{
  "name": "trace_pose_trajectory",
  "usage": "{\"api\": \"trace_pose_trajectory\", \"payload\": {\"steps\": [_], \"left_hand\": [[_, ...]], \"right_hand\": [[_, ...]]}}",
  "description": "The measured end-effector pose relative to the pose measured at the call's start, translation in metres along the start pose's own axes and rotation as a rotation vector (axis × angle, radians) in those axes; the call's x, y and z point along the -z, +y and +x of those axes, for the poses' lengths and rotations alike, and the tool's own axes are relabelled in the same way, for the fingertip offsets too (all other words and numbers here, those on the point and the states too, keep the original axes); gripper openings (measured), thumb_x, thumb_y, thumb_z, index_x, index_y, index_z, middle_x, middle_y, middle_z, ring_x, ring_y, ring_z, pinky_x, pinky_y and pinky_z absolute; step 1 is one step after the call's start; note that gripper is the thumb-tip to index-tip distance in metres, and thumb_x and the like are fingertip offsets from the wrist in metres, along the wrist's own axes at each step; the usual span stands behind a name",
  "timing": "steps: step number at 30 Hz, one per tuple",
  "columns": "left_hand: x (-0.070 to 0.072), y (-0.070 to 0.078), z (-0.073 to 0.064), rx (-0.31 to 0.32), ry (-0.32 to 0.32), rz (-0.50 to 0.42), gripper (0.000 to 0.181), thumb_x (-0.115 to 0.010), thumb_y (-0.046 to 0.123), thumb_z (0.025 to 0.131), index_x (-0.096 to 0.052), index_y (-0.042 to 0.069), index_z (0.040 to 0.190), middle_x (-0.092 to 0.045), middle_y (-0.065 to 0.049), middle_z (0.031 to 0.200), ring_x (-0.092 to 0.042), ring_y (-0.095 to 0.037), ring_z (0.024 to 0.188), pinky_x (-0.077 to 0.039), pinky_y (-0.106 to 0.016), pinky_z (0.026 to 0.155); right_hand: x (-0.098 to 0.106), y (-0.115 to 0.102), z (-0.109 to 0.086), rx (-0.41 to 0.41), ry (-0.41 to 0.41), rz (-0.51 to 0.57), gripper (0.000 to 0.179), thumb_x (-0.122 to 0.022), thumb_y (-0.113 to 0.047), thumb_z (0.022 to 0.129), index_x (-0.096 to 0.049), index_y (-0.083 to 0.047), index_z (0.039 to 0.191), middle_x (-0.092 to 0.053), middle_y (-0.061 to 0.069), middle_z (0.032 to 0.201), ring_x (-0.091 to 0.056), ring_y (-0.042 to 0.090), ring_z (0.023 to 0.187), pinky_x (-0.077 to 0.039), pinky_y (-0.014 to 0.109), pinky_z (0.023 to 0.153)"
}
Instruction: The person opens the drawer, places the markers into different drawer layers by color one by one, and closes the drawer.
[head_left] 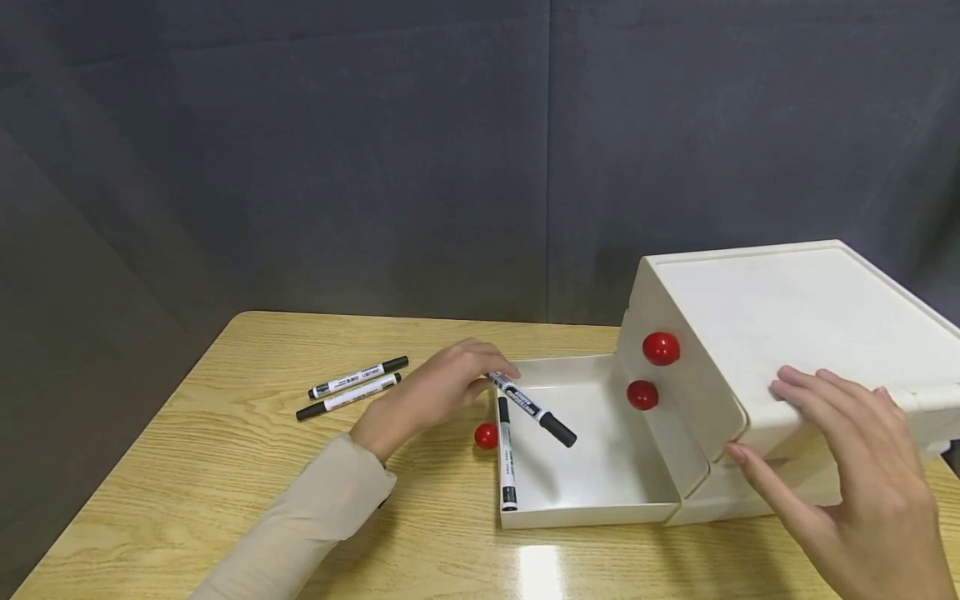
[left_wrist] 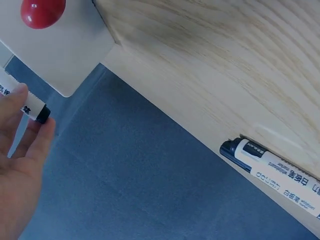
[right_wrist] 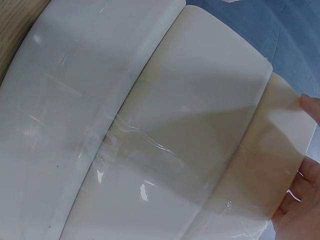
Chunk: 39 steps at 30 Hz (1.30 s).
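Over the pulled-out drawer [head_left: 592, 450], my left hand [head_left: 442, 379] pinches a black-capped whiteboard marker [head_left: 528, 407] by its end, its cap slanting down to the right. In the left wrist view the fingers and thumb hold the marker [left_wrist: 31, 106] near its dark end. Another whiteboard marker [head_left: 507, 458] lies in the drawer along its front wall. My right hand [head_left: 862, 475] rests at the near top edge of the white drawer cabinet [head_left: 795, 308], fingers extended on the top and thumb at the corner. The right wrist view shows the cabinet's side [right_wrist: 185, 110] beside that hand.
Two more markers, one upper [head_left: 358, 377] and one lower [head_left: 348, 397], lie side by side on the wooden table [head_left: 225, 467], left of the drawer. A red knob [head_left: 486, 436] sticks out from the drawer front; two others are on the cabinet. Behind hangs a dark curtain [head_left: 375, 167].
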<state>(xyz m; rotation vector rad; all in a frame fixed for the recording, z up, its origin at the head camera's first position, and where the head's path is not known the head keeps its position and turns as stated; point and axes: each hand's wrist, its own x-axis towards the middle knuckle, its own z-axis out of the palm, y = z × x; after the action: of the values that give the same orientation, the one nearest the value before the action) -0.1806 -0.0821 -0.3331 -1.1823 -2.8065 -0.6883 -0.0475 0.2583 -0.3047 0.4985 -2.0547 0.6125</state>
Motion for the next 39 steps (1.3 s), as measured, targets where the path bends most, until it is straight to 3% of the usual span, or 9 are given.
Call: {"api": "trace_pose_trajectory", "payload": {"steps": [7, 19, 26, 31, 39], "left_hand": [[-0.004, 0.004, 0.006, -0.023, 0.001, -0.013, 0.03, -0.069, -0.006, 0.087, -0.074, 0.011, 0.112, -0.071, -0.001, 0.116, -0.062, -0.019, 0.116, -0.05, -0.033, 0.104], [-0.012, 0.011, 0.015, 0.028, -0.057, -0.014, 0.027, -0.064, -0.003, 0.093, -0.074, 0.015, 0.11, -0.068, 0.004, 0.117, -0.057, -0.015, 0.119, -0.047, -0.03, 0.107], [-0.018, 0.01, 0.018, -0.018, -0.057, 0.019, 0.025, -0.065, -0.002, 0.093, -0.074, 0.015, 0.108, -0.068, 0.005, 0.115, -0.06, -0.012, 0.115, -0.049, -0.026, 0.104], [-0.022, 0.01, 0.019, -0.052, -0.056, 0.042, 0.028, -0.065, -0.005, 0.091, -0.074, 0.016, 0.107, -0.069, 0.004, 0.115, -0.06, -0.012, 0.115, -0.049, -0.025, 0.103], [-0.027, 0.012, 0.021, -0.037, -0.078, 0.048, 0.032, -0.063, -0.01, 0.089, -0.075, 0.015, 0.105, -0.069, 0.003, 0.117, -0.061, -0.013, 0.115, -0.051, -0.027, 0.102]], "right_hand": [[0.0, 0.001, -0.001, -0.018, -0.02, -0.012, 0.078, -0.059, -0.067, 0.089, -0.068, 0.008, 0.108, -0.067, 0.025, 0.117, -0.05, 0.011, 0.133, -0.027, 0.036, 0.122], [0.001, 0.001, -0.002, -0.032, -0.027, -0.014, 0.078, -0.059, -0.067, 0.088, -0.068, 0.008, 0.108, -0.066, 0.026, 0.118, -0.049, 0.01, 0.134, -0.026, 0.039, 0.122], [0.0, 0.0, -0.002, -0.019, -0.013, -0.004, 0.077, -0.06, -0.066, 0.088, -0.068, 0.009, 0.107, -0.067, 0.024, 0.118, -0.049, 0.006, 0.133, -0.027, 0.036, 0.121], [0.001, 0.0, -0.003, -0.037, -0.026, -0.012, 0.078, -0.059, -0.067, 0.088, -0.068, 0.008, 0.108, -0.066, 0.025, 0.12, -0.049, 0.008, 0.133, -0.026, 0.041, 0.122], [0.002, 0.001, -0.004, -0.056, -0.048, -0.025, 0.08, -0.059, -0.069, 0.087, -0.068, 0.007, 0.111, -0.065, 0.026, 0.12, -0.049, 0.016, 0.135, -0.025, 0.044, 0.123]]}}
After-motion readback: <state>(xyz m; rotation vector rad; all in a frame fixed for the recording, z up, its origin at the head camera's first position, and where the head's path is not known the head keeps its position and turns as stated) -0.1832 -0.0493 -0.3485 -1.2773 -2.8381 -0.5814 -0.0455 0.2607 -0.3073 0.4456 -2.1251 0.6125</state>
